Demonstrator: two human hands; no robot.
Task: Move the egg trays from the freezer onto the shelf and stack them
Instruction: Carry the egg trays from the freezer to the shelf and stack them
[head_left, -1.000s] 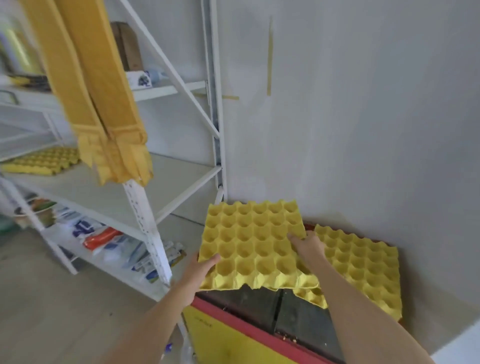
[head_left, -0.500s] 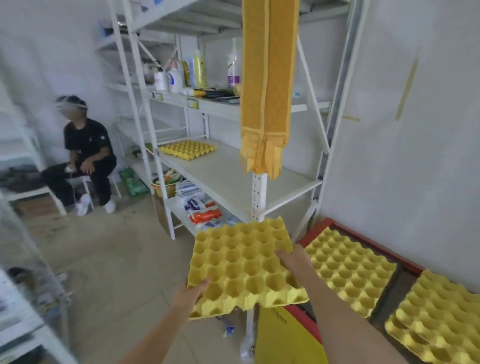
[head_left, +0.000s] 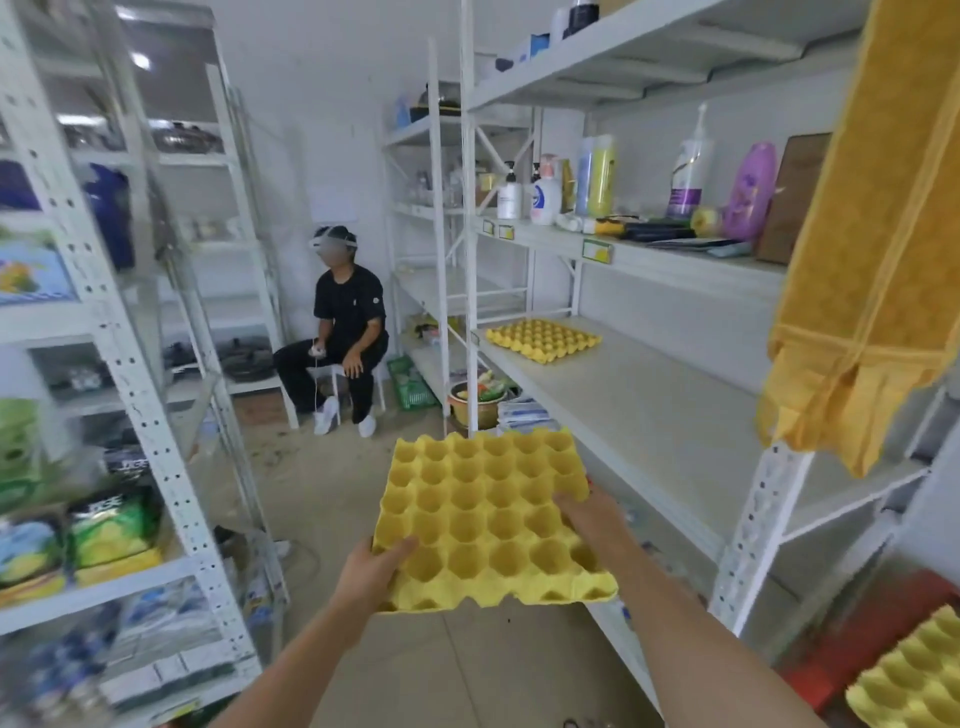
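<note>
I hold a yellow egg tray (head_left: 488, 519) flat in front of me, over the aisle floor. My left hand (head_left: 371, 574) grips its near left corner and my right hand (head_left: 592, 517) grips its right edge. A stack of yellow egg trays (head_left: 543, 339) lies at the far end of the white shelf (head_left: 649, 415) on my right. Another yellow egg tray (head_left: 914, 675) sits on the red-rimmed freezer (head_left: 883, 623) at the bottom right corner.
A yellow towel (head_left: 872, 249) hangs over the shelf's near post (head_left: 753, 525). Bottles stand on the upper shelf (head_left: 597, 176). A person sits on a stool (head_left: 343, 332) at the aisle's far end. Stocked white racks (head_left: 130, 415) line the left side.
I have turned left, away from the freezer, carrying the tray along. The freezer has slid to the bottom right of view and the aisle and shelf now lie ahead.
</note>
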